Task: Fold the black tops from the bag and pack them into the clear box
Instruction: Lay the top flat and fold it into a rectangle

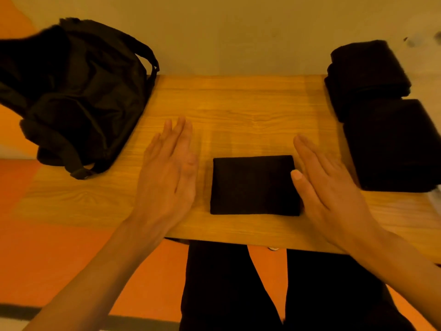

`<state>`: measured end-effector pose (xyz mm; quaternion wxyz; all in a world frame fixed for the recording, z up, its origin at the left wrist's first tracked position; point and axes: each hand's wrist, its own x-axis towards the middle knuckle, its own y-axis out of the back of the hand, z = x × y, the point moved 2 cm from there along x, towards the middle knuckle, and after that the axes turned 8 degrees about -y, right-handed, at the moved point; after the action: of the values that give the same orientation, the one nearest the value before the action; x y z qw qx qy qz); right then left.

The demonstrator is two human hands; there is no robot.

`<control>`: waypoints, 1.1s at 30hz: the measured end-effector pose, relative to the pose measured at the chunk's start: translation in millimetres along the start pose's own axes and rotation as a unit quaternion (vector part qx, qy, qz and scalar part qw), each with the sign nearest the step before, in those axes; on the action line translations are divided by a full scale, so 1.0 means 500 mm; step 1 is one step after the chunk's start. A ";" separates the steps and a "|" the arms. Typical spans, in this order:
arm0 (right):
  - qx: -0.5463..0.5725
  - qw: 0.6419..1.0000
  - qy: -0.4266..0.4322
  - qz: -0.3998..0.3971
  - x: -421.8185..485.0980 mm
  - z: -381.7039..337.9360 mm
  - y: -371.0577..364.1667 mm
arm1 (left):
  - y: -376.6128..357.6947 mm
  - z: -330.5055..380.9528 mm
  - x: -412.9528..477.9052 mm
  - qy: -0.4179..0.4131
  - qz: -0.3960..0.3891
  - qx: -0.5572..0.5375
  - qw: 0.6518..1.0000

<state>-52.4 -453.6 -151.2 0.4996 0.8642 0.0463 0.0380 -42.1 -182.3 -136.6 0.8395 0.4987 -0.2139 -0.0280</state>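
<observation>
Folded black top (254,185) on table (238,101), left hand (167,173) and right hand (327,185) flat, fingers straight

A plain indoor room, exact kind unclear: a wood-grain table (238,101) stands against a bare cream wall (238,32) at the top of the frame, a black backpack (78,91) at upper left, bright orange floor (59,259) below.

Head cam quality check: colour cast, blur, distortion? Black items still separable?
Head view: heavy orange-yellow cast throughout; wide-angle stretch toward the frame edges; the bag smears at its upper left, likely motion blur; the folded top reads crisp against the table; the stacks at right are near-featureless black, folds barely visible; left hand and right hand fairly sharp; no glare seen.
</observation>
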 end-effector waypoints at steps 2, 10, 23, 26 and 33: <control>0.001 1.000 0.006 0.016 0.020 -0.023 0.003 | 0.007 0.028 0.006 -0.025 0.001 -0.045 0.999; -0.133 0.990 0.033 -0.028 0.042 -0.053 -0.077 | -0.121 0.070 0.003 -0.065 -0.184 0.071 0.978; -0.132 0.991 0.011 0.006 0.039 -0.017 -0.015 | -0.058 0.103 0.007 0.010 -0.053 0.015 0.998; -0.146 0.988 0.052 -0.012 0.043 -0.044 -0.029 | -0.093 0.129 0.019 -0.010 -0.122 0.058 0.991; -0.136 0.986 -0.014 -0.097 0.025 0.004 -0.047 | -0.133 0.061 0.008 0.029 -0.204 0.123 0.971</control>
<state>-40.6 -442.3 -172.2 0.6141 0.7803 0.1173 -0.0164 -39.4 -242.0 -179.5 0.7541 0.6320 -0.0853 -0.1572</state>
